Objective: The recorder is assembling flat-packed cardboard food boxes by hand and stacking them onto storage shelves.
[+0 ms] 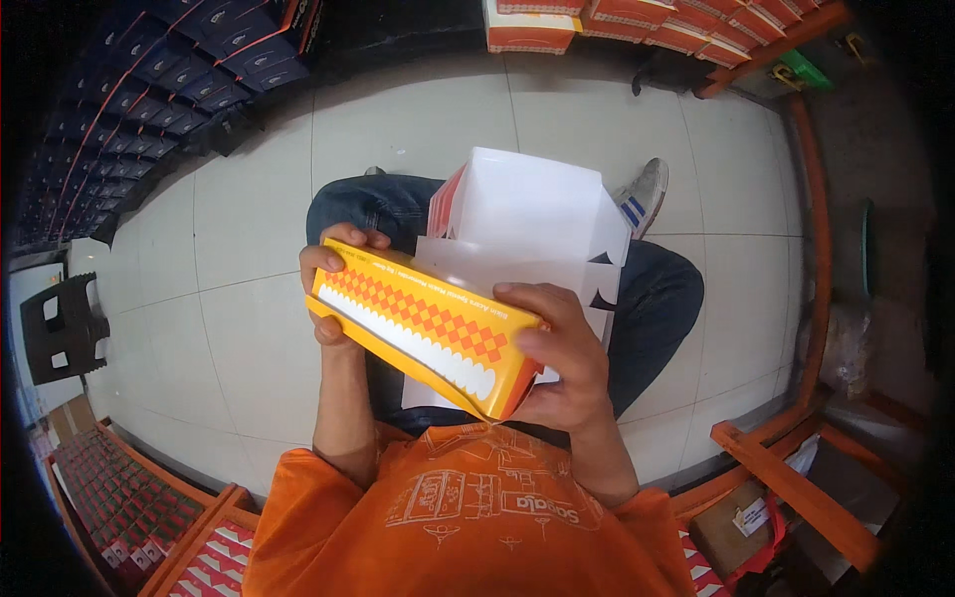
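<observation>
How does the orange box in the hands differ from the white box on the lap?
The orange box is patterned with diamonds and a white scalloped band; the white box is plain inside. The orange box is gripped at its ends by the left hand and right hand; the white box rests open, flaps up, behind it. Both look like folding cardboard cartons.

Orange printed shirt (468,517), blue jeans (652,298)

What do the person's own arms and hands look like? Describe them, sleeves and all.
Both forearms are bare, with no gloves, watch or rings visible on the left hand or the right hand. Short sleeves of an orange T-shirt with a pale line-drawn print on the chest end above the elbows.
</observation>
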Demonstrator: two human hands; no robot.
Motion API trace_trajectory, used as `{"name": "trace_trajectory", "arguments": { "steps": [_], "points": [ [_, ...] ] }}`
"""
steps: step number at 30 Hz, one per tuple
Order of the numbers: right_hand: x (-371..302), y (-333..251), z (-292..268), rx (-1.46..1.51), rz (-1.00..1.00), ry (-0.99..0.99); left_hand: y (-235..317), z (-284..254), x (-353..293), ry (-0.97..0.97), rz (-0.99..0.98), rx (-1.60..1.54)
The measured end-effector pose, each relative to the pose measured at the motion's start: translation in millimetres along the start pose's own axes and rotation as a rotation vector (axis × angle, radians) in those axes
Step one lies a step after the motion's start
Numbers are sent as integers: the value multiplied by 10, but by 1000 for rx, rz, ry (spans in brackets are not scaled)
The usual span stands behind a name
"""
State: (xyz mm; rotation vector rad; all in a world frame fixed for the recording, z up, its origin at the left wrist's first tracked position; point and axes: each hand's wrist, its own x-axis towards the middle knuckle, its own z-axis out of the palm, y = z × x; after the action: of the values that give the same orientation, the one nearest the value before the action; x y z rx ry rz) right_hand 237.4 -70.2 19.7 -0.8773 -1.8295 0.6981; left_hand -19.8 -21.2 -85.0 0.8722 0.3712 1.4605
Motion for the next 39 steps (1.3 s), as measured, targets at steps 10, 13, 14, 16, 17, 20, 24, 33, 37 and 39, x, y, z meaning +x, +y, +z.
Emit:
{"name": "trace_trajectory", "arguments": {
  "steps": [10,13,14,16,17,20,24,33,37,39],
  "points": [
    [-254,326,214,171,180,225,182,209,269,134,-135,487],
    [-229,346,335,157,153,276,239,303,361,203,-138,496],
    [-188,342,362,128,96,339,247,293,385,234,-114,483],
    [-49,319,340,-1,0,267,201,187,385,246,-90,438],
    [-17,324,372,-3,-51,290,196,179,351,278,-159,496],
    [-49,385,474,-103,-66,296,141,331,297,355,-268,518],
    [180,193,606,-389,25,298,-107,421,100,254,-264,-225],
    [722,-146,656,-369,186,61,422,905,470,520,-675,-253],
    [874,-371,576,-14,193,62,405,640,480,313,-640,-145],
    [870,-376,501,9,205,45,432,601,484,271,-630,-97]
  ]
}}
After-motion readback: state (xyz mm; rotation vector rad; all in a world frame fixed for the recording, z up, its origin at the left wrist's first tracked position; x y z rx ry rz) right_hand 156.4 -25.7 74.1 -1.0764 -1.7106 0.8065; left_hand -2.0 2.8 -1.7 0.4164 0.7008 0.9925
